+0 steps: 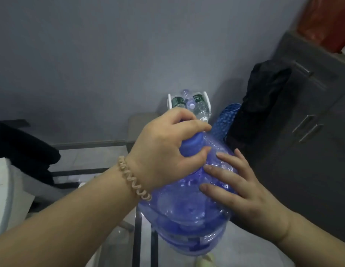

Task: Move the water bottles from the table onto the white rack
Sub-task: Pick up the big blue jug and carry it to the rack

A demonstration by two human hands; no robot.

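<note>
The left hand point(164, 151) grips the jug point(187, 218) by its neck; the right hand point(243, 191) presses its shoulder with straight fingers. It looks bulky and likely slick, so support the base.

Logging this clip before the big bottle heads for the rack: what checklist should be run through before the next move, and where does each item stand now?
1. Left hand grips the blue cap of the big blue bottle: ok.
2. Right hand lies flat on the bottle's shoulder to steady it: ok.
3. Cap fully sealed: cannot tell, the fingers cover it.
4. Free space on the white rack: cannot tell. Small bottles fill the visible part and the left hand hides the rest.
5. Bottle base lifted off the table: cannot tell.
</note>
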